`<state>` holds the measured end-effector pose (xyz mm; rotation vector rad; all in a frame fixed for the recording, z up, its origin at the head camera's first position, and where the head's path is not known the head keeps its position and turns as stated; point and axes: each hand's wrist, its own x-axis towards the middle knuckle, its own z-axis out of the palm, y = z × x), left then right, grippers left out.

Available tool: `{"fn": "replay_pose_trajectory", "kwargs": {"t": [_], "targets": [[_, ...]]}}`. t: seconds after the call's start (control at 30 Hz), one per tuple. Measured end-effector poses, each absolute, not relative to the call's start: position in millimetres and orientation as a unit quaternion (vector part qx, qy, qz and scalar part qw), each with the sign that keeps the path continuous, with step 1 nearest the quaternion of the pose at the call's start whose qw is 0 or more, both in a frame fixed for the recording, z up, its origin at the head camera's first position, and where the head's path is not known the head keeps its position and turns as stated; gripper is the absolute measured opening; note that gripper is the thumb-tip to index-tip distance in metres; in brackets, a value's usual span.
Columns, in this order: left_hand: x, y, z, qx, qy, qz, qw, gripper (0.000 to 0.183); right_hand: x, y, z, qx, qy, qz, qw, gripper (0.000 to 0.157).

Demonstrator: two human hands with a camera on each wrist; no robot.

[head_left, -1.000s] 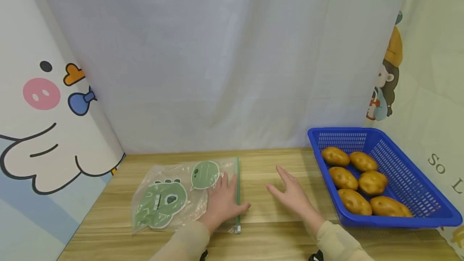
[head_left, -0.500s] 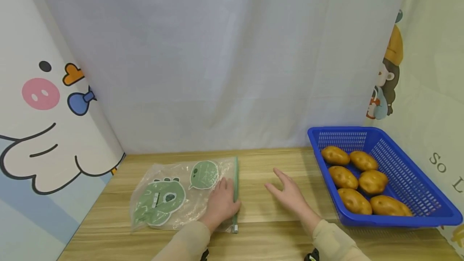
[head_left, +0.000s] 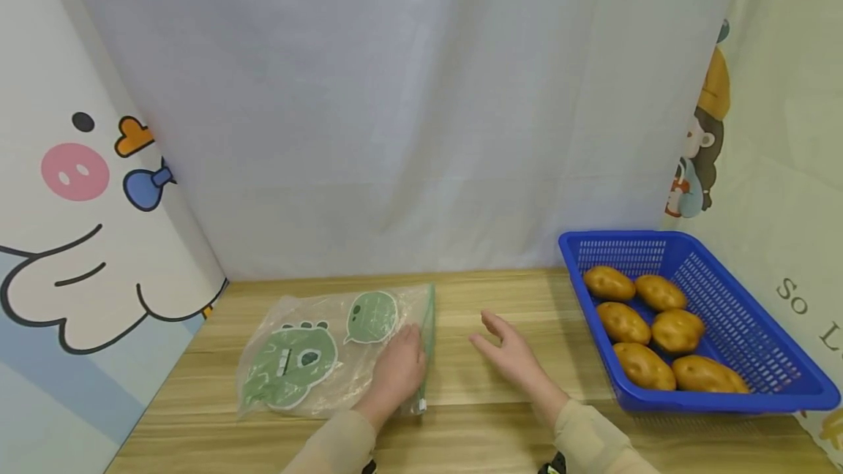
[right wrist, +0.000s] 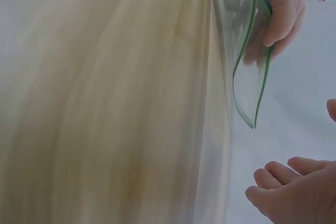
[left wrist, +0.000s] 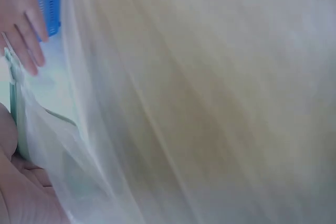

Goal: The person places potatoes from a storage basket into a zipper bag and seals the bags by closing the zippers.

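Observation:
A clear zip bag with green cartoon prints lies flat on the wooden table, its green-edged mouth facing right. My left hand pinches one layer of the bag at this mouth. In the right wrist view, the left hand holds that layer between thumb and fingers, and the two green edges stand apart. A white slider sits at the near end of the mouth. My right hand hovers between bag and basket, thumb and fingers spread, holding nothing.
A blue plastic basket stands on the right of the table, with several potatoes inside. A pale curtain hangs along the back. Cartoon-printed cloths flank both sides.
My left hand has gone from lying spread over the bag to pinching its mouth edge, and the edge has lifted. The right hand has drifted slightly left, toward the bag.

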<state>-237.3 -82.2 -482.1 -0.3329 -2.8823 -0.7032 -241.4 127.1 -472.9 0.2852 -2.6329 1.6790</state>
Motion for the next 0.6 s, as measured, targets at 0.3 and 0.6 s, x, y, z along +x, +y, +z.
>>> {"fn": "replay_pose_trajectory", "kwargs": {"t": [0.3,0.6], "targets": [[-225.9,-83.8,-469.9,-0.103,-0.937,-0.308,0.129,0.042,-239.7,106.8,-473.9,0.074,-0.783,0.617,-0.029,0.062],[-212.2,-82.8,-458.9,-0.098,-0.91,-0.368,0.167,0.037,-237.6,91.7,-476.0,0.048,-0.716,0.692,-0.075,0.061]]}}
